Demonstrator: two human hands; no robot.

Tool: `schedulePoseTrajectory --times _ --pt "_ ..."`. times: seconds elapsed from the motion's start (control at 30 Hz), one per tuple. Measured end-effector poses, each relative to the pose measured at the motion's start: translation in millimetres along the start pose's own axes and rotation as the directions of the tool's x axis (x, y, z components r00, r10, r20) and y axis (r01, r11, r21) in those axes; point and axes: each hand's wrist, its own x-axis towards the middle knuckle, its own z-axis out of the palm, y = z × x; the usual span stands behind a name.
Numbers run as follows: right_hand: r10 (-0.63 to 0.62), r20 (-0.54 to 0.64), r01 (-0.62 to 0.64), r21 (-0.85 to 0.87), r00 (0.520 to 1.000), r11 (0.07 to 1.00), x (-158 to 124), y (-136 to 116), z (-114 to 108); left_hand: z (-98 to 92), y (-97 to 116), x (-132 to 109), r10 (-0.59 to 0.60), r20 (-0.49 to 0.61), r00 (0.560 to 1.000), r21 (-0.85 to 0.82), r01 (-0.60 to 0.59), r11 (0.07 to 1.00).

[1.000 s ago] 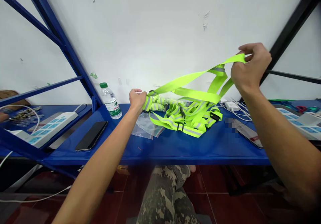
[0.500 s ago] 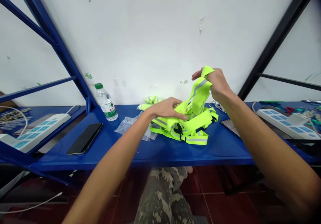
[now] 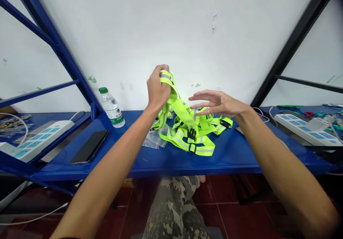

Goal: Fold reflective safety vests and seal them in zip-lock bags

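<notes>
Left hand [image 3: 158, 89] up high, fingers closed tight on a strap [image 3: 182, 112] of the reflective harness [image 3: 193, 148], holding it up off the heap: you're working the tangle loose. Phone [image 3: 89, 146] and bottle [image 3: 111, 108] sit out left of that hand, bag [image 3: 152, 142] below it, none in your way. Right hand [image 3: 217, 103] open, fingers spread, just above the heap; that hanging strap wants catching.

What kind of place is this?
Probably a small workshop or storeroom: there's a blue metal shelf, a pile of reflective safety straps on it, and a power strip plugged in nearby.
</notes>
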Motion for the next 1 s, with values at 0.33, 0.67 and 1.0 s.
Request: schedulePoseTrajectory --times 0.33,0.67,1.0 --pt "0.156 0.112 -0.089 -0.452 0.981 0.888 39.7 -4.0 25.8 -4.5 15.4 23.8 0.170 0.069 0.983 0.100 -0.176 0.979" --pt "-0.411 -0.713 -0.349 -0.661 0.568 0.664 10.4 -33.0 -46.2 -74.9 -49.6 37.5 0.023 -0.006 1.000 0.525 -0.016 0.851" --pt "0.062 -0.416 -0.145 -0.169 0.907 0.975 -16.0 -23.5 -45.9 -75.8 -64.8 34.3 -0.082 -0.198 0.977 0.538 0.178 0.824"
